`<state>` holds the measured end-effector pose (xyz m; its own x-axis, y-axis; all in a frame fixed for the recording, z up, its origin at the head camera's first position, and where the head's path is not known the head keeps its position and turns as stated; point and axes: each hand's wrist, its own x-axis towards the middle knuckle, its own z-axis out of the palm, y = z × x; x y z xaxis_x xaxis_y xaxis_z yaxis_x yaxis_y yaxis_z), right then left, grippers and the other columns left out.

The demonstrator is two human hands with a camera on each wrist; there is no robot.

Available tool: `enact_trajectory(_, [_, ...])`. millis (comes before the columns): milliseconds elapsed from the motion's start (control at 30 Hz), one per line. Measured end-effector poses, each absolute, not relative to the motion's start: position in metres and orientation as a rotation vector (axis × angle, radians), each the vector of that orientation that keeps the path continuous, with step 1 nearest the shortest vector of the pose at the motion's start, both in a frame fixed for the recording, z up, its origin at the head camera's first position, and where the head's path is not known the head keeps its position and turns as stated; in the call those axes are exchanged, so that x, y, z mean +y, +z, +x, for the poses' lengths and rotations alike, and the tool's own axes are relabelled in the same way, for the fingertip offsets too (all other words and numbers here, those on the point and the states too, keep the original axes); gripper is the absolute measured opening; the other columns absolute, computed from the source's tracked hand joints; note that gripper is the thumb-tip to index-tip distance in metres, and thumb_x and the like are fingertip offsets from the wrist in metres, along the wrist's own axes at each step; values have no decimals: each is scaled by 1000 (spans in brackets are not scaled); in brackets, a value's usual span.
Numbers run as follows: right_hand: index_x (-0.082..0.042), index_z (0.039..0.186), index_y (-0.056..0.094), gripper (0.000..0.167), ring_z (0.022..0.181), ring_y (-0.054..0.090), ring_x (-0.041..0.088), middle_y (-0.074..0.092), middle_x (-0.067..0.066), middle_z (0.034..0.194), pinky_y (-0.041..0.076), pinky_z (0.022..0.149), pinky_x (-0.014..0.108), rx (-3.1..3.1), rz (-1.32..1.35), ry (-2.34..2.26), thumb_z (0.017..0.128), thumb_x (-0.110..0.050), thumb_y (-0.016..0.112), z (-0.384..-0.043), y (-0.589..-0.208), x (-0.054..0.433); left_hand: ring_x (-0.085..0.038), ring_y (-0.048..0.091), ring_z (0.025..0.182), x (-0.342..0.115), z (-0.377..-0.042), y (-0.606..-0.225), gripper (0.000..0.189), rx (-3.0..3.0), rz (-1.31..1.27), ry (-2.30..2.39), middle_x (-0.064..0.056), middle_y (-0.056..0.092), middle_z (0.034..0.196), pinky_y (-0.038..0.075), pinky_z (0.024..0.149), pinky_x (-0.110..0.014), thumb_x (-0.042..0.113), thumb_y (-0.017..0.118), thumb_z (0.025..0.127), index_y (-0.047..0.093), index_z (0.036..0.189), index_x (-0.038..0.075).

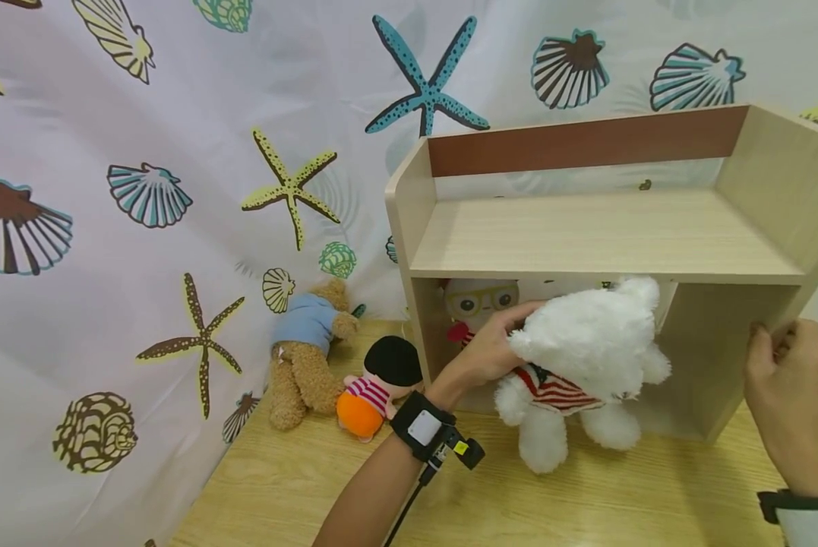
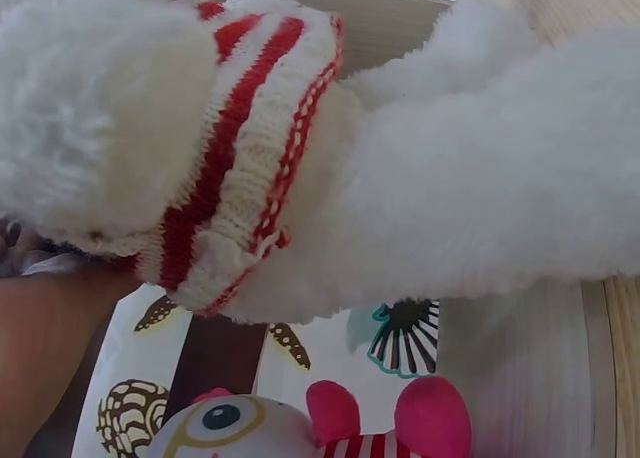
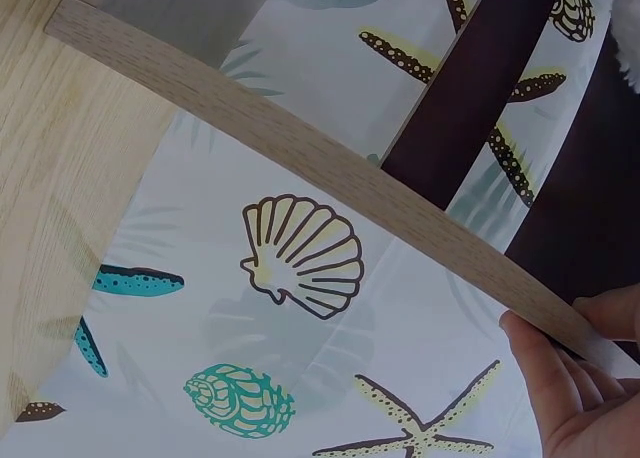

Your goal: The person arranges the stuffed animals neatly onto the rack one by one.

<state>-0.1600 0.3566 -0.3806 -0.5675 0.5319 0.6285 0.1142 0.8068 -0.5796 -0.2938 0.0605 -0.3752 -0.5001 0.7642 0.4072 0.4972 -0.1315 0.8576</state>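
Note:
A white plush bear (image 1: 589, 346) in a red-and-white striped knit top (image 2: 240, 148) is at the front of the lower compartment of a small wooden shelf (image 1: 607, 235). My left hand (image 1: 494, 346) holds it at the neck and upper back, with the fingertips hidden in the fur. Behind the bear, a plush with yellow glasses (image 1: 473, 300) sits inside the compartment, partly covered by my hand. My right hand (image 1: 798, 403) grips the front edge of the right side panel (image 3: 330, 178), thumb on one face and fingers on the other.
Left of the shelf, a brown teddy bear (image 1: 306, 353) in a blue top leans against the patterned curtain (image 1: 197, 228). Beside it is a black-haired doll (image 1: 367, 395) with orange bottoms. All stand on a wooden table (image 1: 279, 486). A cable (image 1: 409, 509) trails from my left wrist.

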Motion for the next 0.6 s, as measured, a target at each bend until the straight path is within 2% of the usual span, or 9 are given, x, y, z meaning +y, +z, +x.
enact_trajectory(233, [26, 100, 53, 31, 67, 58, 62, 58, 47, 89, 16, 41, 3, -2102, -384, 574, 97, -6, 52, -157, -383, 358, -5, 51, 114, 73, -298, -381, 55, 1927, 1391, 1640, -18, 52, 141, 46, 98, -27, 0, 60, 94, 45, 146, -1])
enact_trajectory(433, [24, 96, 53, 29, 64, 58, 61, 59, 46, 86, 16, 40, 6, -2082, -375, 555, 96, -5, 53, -156, -384, 359, -4, 52, 114, 80, -300, -379, 55, 2053, 1354, 1604, -2, 57, 137, 45, 96, -24, 9, 63, 94, 49, 147, 10])
enact_trajectory(600, [25, 95, 53, 27, 62, 58, 62, 58, 47, 85, 14, 42, 2, -2080, -330, 511, 96, -2, 54, -158, -384, 360, -4, 53, 112, 87, -304, -377, 54, 2079, 1348, 1606, -1, 58, 133, 45, 96, -24, 9, 65, 94, 51, 145, 12])
